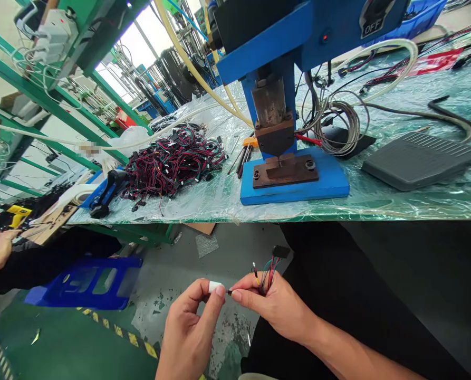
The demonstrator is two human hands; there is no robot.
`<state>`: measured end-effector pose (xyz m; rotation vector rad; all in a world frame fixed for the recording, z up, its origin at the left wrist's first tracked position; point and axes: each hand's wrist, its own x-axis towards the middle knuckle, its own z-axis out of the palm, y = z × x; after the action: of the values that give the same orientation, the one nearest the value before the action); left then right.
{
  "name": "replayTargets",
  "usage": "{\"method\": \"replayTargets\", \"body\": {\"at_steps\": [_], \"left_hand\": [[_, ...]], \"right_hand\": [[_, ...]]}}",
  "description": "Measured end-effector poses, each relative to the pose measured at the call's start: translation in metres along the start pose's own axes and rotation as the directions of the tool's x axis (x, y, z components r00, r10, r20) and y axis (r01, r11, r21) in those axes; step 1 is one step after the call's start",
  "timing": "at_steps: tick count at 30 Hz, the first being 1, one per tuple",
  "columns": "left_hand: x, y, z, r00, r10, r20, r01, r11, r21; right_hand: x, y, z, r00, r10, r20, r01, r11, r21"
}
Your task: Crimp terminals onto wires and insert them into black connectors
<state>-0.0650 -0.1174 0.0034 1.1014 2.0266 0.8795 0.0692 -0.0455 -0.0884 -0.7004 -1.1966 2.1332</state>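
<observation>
The left hand (190, 324) pinches a small white piece (214, 286) between thumb and forefinger, its other fingers curled. Just beside it, the right hand (280, 306) grips a slim dark wire end between thumb and forefinger and holds the wire bundle (267, 278), in red, black and green, with a black connector (281, 252) at its top. Both hands are over the person's lap and the floor, in front of the workbench (203, 219). The bench top is green under wrinkled, glossy clear film (413, 108). On it stands a blue press (294, 194) with a brown metal die block; a grey foot pedal (421, 161) and a coil of grey cable (338, 129) lie to the right, and a tangled heap of wire harnesses (175, 163) to the left. Green metal framing (53, 103) rises at the left. Below, the floor (167, 264) is scuffed grey and green, crossed by yellow-black striped tape (118, 331), near a blue plastic stool (80, 298). At the far left, a co-worker's hands (0, 253) are near a yellow tool (18, 215).
</observation>
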Motion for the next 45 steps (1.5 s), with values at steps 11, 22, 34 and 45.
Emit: {"method": "replayTargets", "body": {"at_steps": [11, 22, 34, 45], "left_hand": [[0.000, -0.007, 0.001, 0.995, -0.012, 0.097, 0.010, 1.000, 0.014], [0.004, -0.008, 0.002, 0.994, -0.010, 0.110, 0.007, 1.000, 0.030], [0.004, -0.006, 0.005, 0.996, 0.027, 0.086, -0.031, 0.998, 0.045], [0.004, -0.007, -0.003, 0.938, 0.324, 0.123, -0.343, 0.917, 0.205]], "right_hand": [[-0.005, -0.010, 0.000, 1.000, 0.019, 0.016, -0.019, 1.000, -0.022], [-0.003, -0.008, -0.002, 1.000, -0.007, -0.002, 0.007, 0.998, -0.058], [-0.004, -0.006, 0.003, 0.997, 0.075, -0.034, -0.071, 0.990, 0.122], [-0.001, -0.008, -0.001, 0.997, 0.081, 0.014, -0.082, 0.978, 0.193]]}}
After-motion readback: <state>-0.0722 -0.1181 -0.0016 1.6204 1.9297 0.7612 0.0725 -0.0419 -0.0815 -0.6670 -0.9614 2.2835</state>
